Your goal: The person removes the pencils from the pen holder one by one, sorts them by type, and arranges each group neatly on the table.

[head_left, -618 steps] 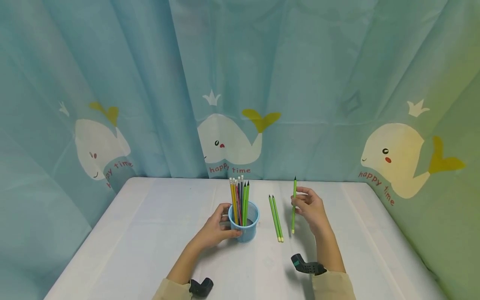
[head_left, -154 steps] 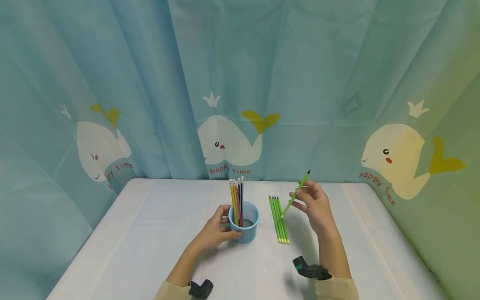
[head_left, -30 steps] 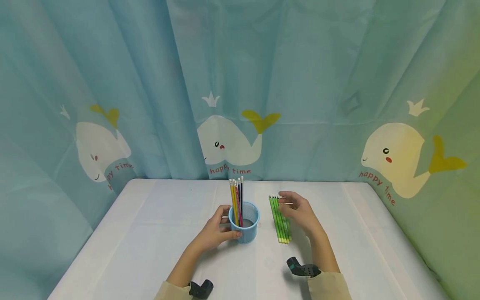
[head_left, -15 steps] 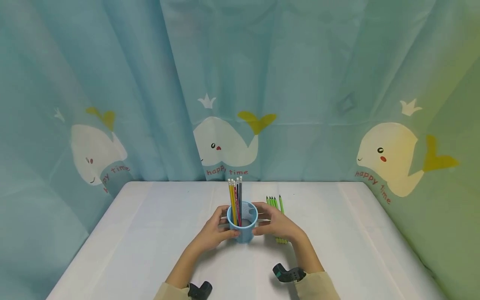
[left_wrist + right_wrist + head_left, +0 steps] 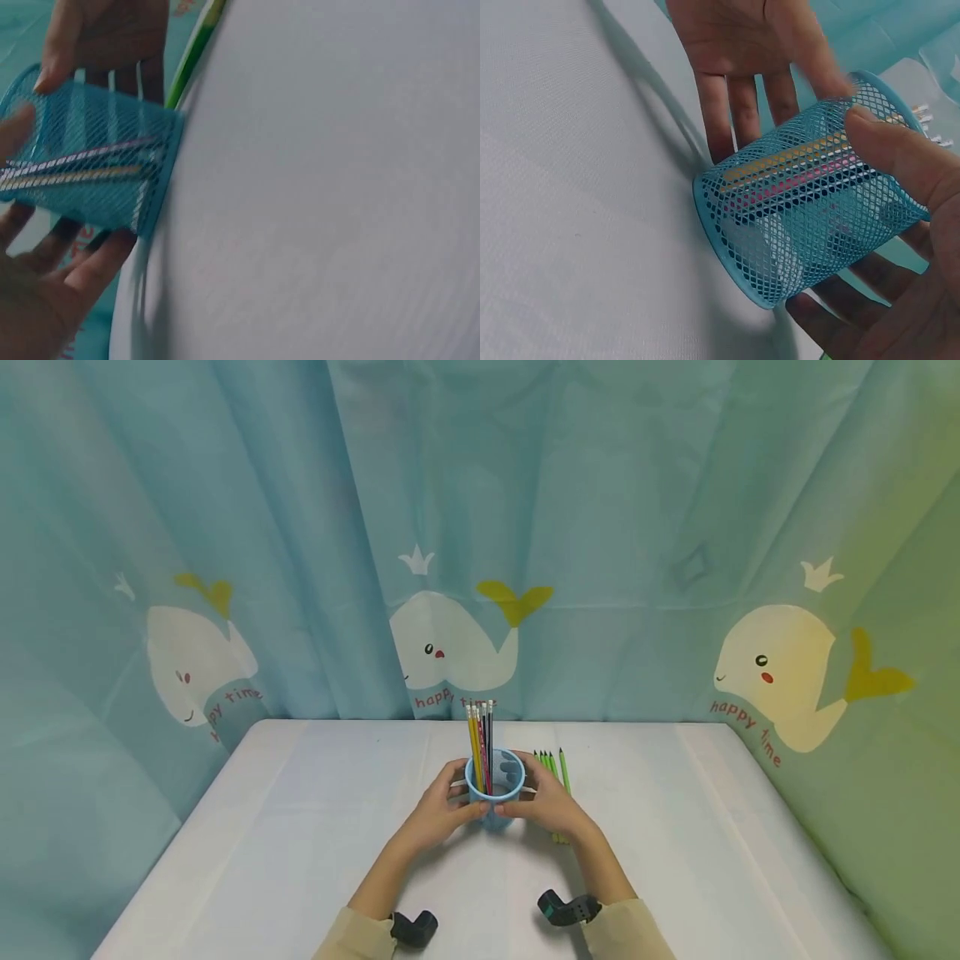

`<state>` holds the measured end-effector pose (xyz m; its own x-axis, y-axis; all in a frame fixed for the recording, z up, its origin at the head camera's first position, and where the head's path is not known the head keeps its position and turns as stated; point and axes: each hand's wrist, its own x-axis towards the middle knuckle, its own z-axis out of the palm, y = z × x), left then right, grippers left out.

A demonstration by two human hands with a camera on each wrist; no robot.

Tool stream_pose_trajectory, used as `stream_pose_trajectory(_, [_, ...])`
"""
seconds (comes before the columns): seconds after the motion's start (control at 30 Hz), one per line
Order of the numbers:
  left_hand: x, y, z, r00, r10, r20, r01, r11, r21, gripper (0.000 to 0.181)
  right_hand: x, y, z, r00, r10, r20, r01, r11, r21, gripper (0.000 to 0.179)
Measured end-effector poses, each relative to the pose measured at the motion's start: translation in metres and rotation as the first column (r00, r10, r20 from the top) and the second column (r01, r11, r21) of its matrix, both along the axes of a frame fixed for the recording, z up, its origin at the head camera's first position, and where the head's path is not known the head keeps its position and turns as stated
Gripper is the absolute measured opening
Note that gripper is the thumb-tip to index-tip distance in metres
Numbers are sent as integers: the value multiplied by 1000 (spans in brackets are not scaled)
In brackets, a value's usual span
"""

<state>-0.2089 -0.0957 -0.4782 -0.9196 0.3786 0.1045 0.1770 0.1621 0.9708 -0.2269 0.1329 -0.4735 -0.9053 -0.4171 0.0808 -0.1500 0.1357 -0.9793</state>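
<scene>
My left hand (image 5: 435, 814) and right hand (image 5: 551, 806) hold a light blue mesh pencil cup (image 5: 496, 820) from both sides, thumbs at the front and fingers curled around its sides. The cup's base is close over the white table. Several pencils with white eraser ends (image 5: 481, 739), yellow, red and dark, stand in the cup and lean to its left side. Through the mesh wall (image 5: 802, 225) in the right wrist view they show as stripes. Several green pencils (image 5: 566, 772) lie on the table just right of the cup, partly hidden behind my right hand.
A white table (image 5: 300, 827) stretches in front of me. Behind it hangs a blue-green curtain (image 5: 622, 485) printed with white whales (image 5: 772, 668). A black wrist camera (image 5: 567, 908) sits on my right wrist and another on the left.
Earlier green pencils stood in the cup; now they lie on the table. My right hand left them and took hold of the cup, which has shifted slightly right and away.
</scene>
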Motion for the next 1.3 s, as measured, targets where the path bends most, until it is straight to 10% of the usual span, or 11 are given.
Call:
stream_pose_trajectory(0.67, [-32,28,21,959,271,-79,-271,962,9,35,0,-1,1,999,-30,19,30,1000,10,84])
stream_pose_trajectory(1.3, [-23,22,21,911,404,-82,-405,914,6,26,1,0,-1,999,-42,15,42,999,19,83])
